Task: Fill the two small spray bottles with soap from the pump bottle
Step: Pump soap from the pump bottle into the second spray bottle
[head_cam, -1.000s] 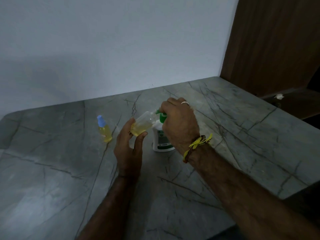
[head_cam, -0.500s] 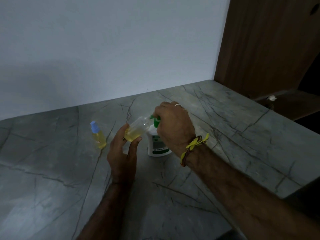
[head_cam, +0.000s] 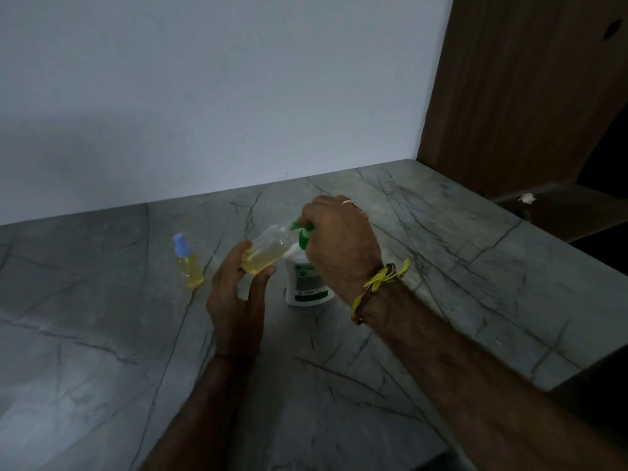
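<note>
While right hand (head_cam: 339,243) covers pump bottle (head_cam: 306,283) | left hand (head_cam: 238,300) grips open bottle (head_cam: 265,253) | capped bottle (head_cam: 188,263) stands left

Two spray bottles (head_cam: 188,263) (head_cam: 263,253), one pump bottle (head_cam: 306,283)

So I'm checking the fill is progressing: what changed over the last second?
Nothing visibly changed. The left hand still tilts the uncapped clear small bottle at the green pump nozzle; the right hand stays on the white pump bottle. The blue-capped spray bottle stands apart on the grey marble counter.
</note>
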